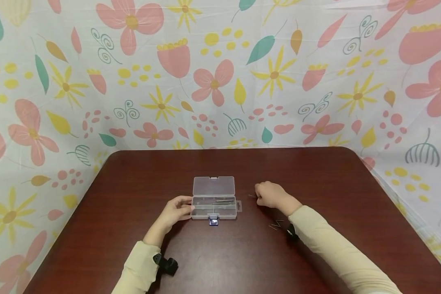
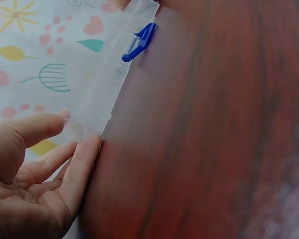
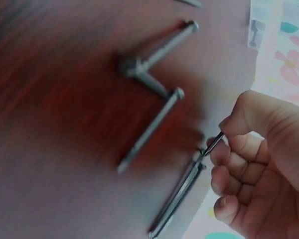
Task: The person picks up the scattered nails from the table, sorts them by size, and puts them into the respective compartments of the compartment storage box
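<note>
- we see left hand [image 1: 174,212] half-curled, pinching clear case [image 1: 226,212] between table's [image 1: 206,257] left and right edges;
- right hand [image 1: 272,194] nearly closed, pinching one nail [image 3: 216,142]; loose nails [image 3: 148,133] lie right-edge side of case

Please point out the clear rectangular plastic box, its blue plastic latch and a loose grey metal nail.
Clear rectangular plastic box [image 1: 213,186]: head view, middle of its open lid.
Blue plastic latch [image 2: 145,42]: left wrist view, its blue body.
Loose grey metal nail [image 3: 149,131]: right wrist view, mid-shaft.
</note>
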The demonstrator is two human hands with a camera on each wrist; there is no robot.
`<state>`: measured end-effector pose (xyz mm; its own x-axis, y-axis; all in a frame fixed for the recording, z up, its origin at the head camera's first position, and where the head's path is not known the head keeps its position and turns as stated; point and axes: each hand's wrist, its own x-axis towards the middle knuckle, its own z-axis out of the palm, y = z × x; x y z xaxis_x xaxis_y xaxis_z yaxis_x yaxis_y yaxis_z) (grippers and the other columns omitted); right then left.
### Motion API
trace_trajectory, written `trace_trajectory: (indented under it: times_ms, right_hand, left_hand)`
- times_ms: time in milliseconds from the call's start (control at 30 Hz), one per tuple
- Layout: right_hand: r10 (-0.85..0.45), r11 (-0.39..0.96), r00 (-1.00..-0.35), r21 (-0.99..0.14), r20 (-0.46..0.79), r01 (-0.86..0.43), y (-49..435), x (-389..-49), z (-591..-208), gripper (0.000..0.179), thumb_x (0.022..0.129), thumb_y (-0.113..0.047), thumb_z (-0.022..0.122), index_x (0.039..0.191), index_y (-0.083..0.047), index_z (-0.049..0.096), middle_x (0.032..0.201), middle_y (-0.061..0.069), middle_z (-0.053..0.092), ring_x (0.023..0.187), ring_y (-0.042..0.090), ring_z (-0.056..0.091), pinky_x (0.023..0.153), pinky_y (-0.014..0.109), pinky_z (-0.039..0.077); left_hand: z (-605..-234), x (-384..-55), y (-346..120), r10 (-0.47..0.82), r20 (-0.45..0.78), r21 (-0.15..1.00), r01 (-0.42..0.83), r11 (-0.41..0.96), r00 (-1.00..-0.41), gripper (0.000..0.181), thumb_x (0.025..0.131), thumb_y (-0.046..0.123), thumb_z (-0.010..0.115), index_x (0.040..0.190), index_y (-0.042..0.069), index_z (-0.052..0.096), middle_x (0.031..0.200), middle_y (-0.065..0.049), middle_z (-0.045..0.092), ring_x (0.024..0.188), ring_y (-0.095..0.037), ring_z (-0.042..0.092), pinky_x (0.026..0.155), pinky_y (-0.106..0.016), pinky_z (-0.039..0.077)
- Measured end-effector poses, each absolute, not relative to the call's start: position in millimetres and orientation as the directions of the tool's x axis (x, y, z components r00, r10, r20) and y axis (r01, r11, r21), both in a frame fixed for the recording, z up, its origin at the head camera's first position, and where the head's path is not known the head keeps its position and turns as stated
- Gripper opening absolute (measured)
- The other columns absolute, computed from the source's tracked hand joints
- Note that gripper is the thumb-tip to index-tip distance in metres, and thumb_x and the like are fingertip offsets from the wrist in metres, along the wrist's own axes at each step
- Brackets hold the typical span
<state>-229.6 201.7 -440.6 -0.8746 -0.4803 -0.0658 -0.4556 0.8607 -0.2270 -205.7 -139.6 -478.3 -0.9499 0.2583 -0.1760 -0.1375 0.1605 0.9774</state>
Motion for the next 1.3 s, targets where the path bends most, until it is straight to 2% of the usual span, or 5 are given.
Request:
trace_trajectory:
  times_ms: [167, 333, 500, 733, 1300]
  right_hand:
    - [-0.489, 0.842, -0.872, -0.272, -0.019, -0.466, 208.2, -229.1, -432.4, 0.019, 0.075, 0.001, 0.057, 0.07, -0.01, 0.042, 0.066, -0.002, 0.034, 0.059, 0.012, 0.027, 0.052, 0.022, 0.021]
    - [-0.502, 0.827, -0.865, -0.279, 0.029, -0.489, 211.0, -227.9, -421.9, 0.01, 0.077, -0.003, 0.061, 0.077, -0.009, 0.052, 0.07, -0.002, 0.047, 0.064, 0.013, 0.039, 0.055, 0.024, 0.033]
    - [-0.52, 0.796, -0.85, -0.312, 0.087, -0.519, 211.1, -224.1, -411.4, 0.008, 0.079, -0.001, 0.062, 0.08, -0.007, 0.057, 0.072, -0.001, 0.051, 0.069, 0.014, 0.042, 0.061, 0.027, 0.039]
    - [-0.573, 0.744, -0.795, -0.281, 0.198, -0.606, 206.6, -216.7, -404.4, 0.009, 0.081, 0.003, 0.059, 0.086, -0.002, 0.064, 0.079, 0.005, 0.058, 0.076, 0.018, 0.053, 0.068, 0.034, 0.05]
    - [-0.557, 0.722, -0.747, -0.234, 0.362, -0.651, 172.0, -191.6, -401.9, 0.01, 0.077, 0.005, 0.062, 0.082, -0.003, 0.064, 0.076, 0.003, 0.057, 0.074, 0.018, 0.051, 0.065, 0.03, 0.048]
  left_hand:
    - [-478.5, -206.7, -140.4, 0.26, -0.173, 0.978, -0.134, 0.163, -0.95, 0.042, 0.088, 0.002, 0.061, 0.126, -0.009, 0.05, 0.123, -0.029, 0.055, 0.098, -0.02, 0.062, 0.082, -0.038, 0.058]
    - [-479.1, -205.8, -139.9, 0.261, -0.176, 0.977, -0.135, 0.165, -0.949, 0.042, 0.088, 0.002, 0.061, 0.127, -0.009, 0.05, 0.124, -0.029, 0.054, 0.099, -0.021, 0.061, 0.082, -0.039, 0.057]
    - [-478.8, -204.4, -140.0, 0.264, -0.169, 0.979, -0.13, 0.159, -0.95, 0.042, 0.089, 0.003, 0.061, 0.127, -0.011, 0.049, 0.124, -0.03, 0.054, 0.098, -0.019, 0.061, 0.082, -0.039, 0.058]
    - [-476.9, -203.6, -140.3, 0.28, -0.158, 0.98, -0.116, 0.159, -0.947, 0.043, 0.089, 0.003, 0.061, 0.127, -0.012, 0.047, 0.125, -0.031, 0.053, 0.097, -0.016, 0.061, 0.082, -0.038, 0.057]
    - [-476.8, -201.6, -138.0, 0.252, -0.173, 0.977, -0.132, 0.17, -0.952, 0.041, 0.089, 0.003, 0.061, 0.126, -0.01, 0.05, 0.124, -0.029, 0.054, 0.099, -0.02, 0.062, 0.082, -0.039, 0.058]
